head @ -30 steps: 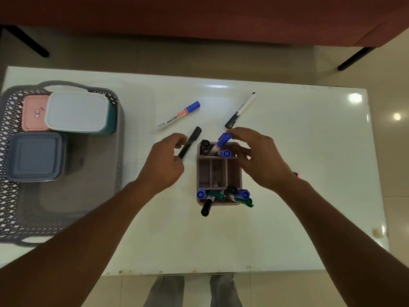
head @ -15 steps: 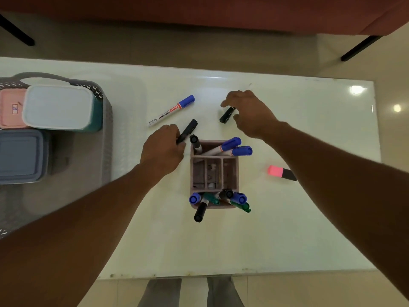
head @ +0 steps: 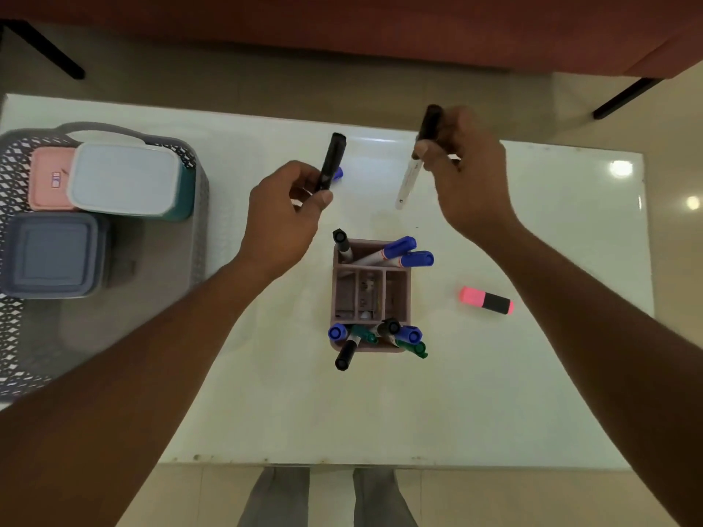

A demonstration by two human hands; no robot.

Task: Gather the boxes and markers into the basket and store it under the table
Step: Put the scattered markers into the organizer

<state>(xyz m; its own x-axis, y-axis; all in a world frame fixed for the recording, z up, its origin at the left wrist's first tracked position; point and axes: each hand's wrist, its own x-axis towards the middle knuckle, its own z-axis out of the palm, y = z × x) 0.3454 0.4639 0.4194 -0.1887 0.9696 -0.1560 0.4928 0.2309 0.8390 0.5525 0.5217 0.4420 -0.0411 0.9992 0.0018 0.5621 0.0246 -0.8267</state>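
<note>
My left hand [head: 283,214] grips a black marker [head: 333,161], lifted above the white table [head: 494,393]. My right hand [head: 464,176] pinches a white marker with a black cap [head: 412,173], also raised. Between and below the hands stands a mauve pen holder [head: 371,294] with several blue, green and black markers in it. A blue-capped marker [head: 337,173] lies mostly hidden behind my left hand. A pink highlighter [head: 486,300] lies right of the holder. At the left, the grey basket [head: 198,207] holds a pink box [head: 49,176], a white-lidded teal box [head: 127,180] and a grey box [head: 53,254].
Black legs [head: 49,51] of other furniture and a red-brown surface [head: 342,28] lie beyond the table's far edge. The table's near edge runs just above my feet [head: 327,496]. Tiled floor surrounds the table.
Both hands have lifted off the table, each with a marker in it: the left took the black marker, the right took the black-capped white one from the far side.
</note>
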